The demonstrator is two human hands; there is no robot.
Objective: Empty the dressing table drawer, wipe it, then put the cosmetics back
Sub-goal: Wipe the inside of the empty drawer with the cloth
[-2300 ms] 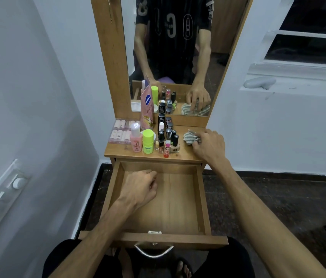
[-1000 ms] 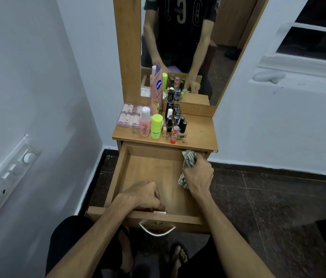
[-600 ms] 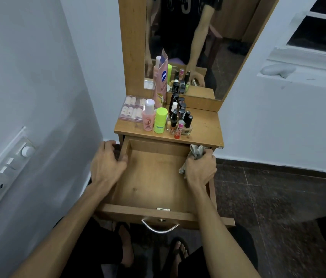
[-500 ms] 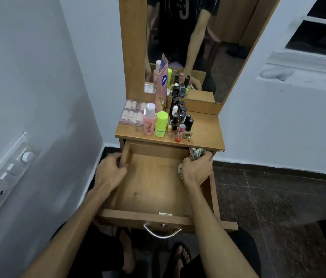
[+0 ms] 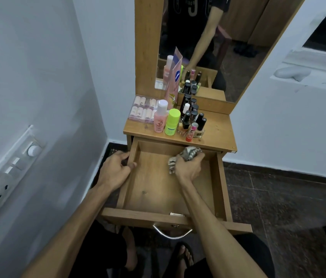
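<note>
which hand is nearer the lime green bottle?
Right. The right hand, gripping the cloth at the drawer's back, sits just below and right of the green bottle. The left hand grips the drawer's left wall, farther off.

One drawer (image 5: 154,189) stands pulled out, with one striped cloth (image 5: 190,154) inside. On the tabletop: one pink bottle (image 5: 160,117), one lime-green bottle (image 5: 172,122), one tall pink tube (image 5: 174,83), one clear box of small jars (image 5: 143,108), and a cluster of dark-capped little bottles (image 5: 193,117), too crowded to count exactly.

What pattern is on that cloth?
Grey and white stripes on the cloth, seen from the head camera.
</note>
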